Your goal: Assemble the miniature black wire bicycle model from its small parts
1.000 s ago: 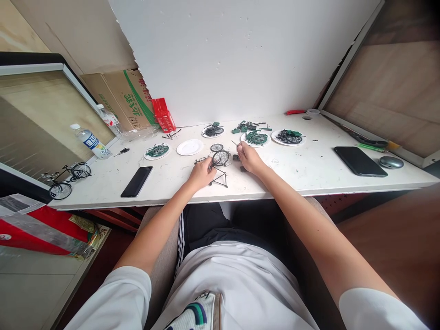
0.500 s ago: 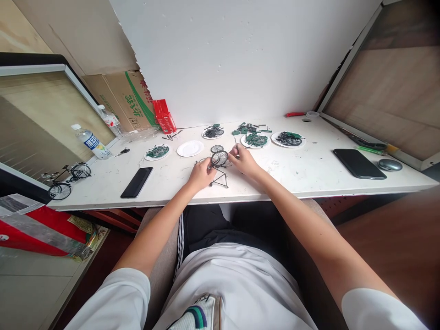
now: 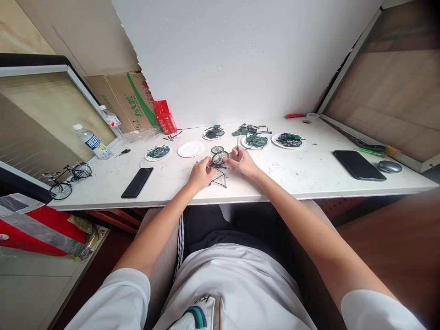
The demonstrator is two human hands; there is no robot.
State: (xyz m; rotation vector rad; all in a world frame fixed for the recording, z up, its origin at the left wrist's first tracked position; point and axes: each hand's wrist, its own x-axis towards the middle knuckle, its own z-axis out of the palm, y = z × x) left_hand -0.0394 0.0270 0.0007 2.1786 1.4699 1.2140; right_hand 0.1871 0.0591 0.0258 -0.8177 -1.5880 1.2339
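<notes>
Left hand (image 3: 202, 172): grip narrow, pinching the miniature bicycle frame (image 3: 225, 179) beside the spoked wheel (image 3: 220, 158).
Right hand (image 3: 243, 162): pinching a thin upright rod (image 3: 238, 143), fingertips at the wheel's right edge.
Frame: at the white counter's (image 3: 292, 172) near middle, between both hands.
Wheel: probably best steadied near the hub, pressed gently to spare thin spokes.
Cardboard box (image 3: 112, 97): green and red Chinese characters, tilted.
Bottle (image 3: 92, 141): blue label, writing too small.
</notes>
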